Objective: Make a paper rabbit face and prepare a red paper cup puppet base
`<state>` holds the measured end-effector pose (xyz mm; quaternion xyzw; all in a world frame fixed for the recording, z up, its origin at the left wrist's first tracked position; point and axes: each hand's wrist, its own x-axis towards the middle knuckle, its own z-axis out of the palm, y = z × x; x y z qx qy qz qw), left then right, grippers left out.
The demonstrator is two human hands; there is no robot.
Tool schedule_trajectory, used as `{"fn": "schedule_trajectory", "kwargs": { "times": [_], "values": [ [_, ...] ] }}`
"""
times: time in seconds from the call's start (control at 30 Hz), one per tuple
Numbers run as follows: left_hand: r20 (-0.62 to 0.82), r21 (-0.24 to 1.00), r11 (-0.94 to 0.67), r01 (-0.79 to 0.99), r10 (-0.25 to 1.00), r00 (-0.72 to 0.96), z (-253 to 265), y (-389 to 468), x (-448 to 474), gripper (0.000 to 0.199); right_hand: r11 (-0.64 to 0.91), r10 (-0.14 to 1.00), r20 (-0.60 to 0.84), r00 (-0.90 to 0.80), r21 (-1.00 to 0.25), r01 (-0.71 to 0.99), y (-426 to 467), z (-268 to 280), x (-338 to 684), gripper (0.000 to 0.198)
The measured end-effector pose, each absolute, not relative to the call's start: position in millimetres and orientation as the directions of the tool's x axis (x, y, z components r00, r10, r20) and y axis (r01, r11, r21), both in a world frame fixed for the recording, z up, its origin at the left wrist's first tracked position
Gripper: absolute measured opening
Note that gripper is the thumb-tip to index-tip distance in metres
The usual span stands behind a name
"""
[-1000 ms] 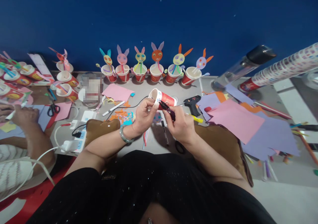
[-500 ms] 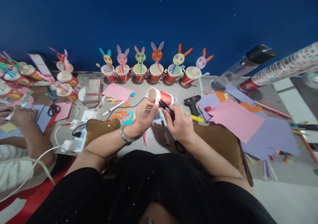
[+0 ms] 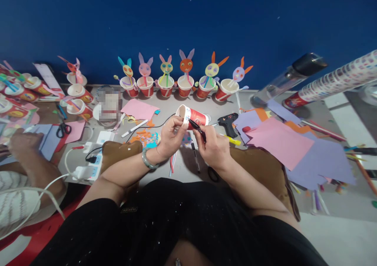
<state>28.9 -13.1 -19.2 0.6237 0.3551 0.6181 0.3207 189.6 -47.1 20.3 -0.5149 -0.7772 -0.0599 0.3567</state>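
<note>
A red and white paper cup (image 3: 199,117) lies tilted on its side in the air, its mouth facing left. My left hand (image 3: 172,138) grips it at the rim, thumb outside. My right hand (image 3: 214,145) is closed around a slim black pointed tool (image 3: 195,125), whose tip meets the cup's white band near the rim; its exact kind is unclear. Beneath my hands lie a black-and-clear pen (image 3: 194,156), some straws (image 3: 172,164) and a black ring-shaped handle (image 3: 213,174).
Several cups with paper rabbits (image 3: 185,86) stand along the blue wall. A black glue gun (image 3: 228,124) lies to the right, near pink paper (image 3: 281,140). At left are a power strip (image 3: 96,164), black scissors (image 3: 63,130) and a co-worker's hand (image 3: 26,142).
The cup has shifted slightly right and turned a little. The black tool looks narrower now, its tip against the cup's band. The co-worker's hand at left has moved.
</note>
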Motion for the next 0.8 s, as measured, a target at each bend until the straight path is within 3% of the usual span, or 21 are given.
{"fn": "schedule_trajectory", "kwargs": {
  "times": [0.23, 0.4, 0.63, 0.8],
  "values": [
    [0.511, 0.858, -0.509, 0.061, 0.86, -0.007, -19.0, -12.8, 27.9, 0.018, 0.461, 0.759, 0.607, -0.236, -0.244, 0.853, -45.3, 21.3, 191.2, 0.026],
    [0.49, 0.871, -0.489, 0.041, 0.872, -0.003, -17.1, -12.5, 26.6, 0.017, 0.474, 0.707, 0.652, -0.273, -0.151, 0.867, -43.4, 24.5, 193.5, 0.028],
    [0.341, 0.94, -0.341, 0.007, 0.94, 0.03, -4.7, -12.8, 23.9, 0.031, 0.471, 0.699, 0.656, -0.286, -0.121, 0.874, -40.8, 31.7, 199.6, 0.023],
    [0.313, 0.95, -0.313, -0.016, 0.945, 0.092, 6.0, -8.5, 18.7, 0.037, 0.488, 0.692, 0.651, -0.313, -0.102, 0.867, -39.3, 37.0, 206.3, 0.026]
  ]
}}
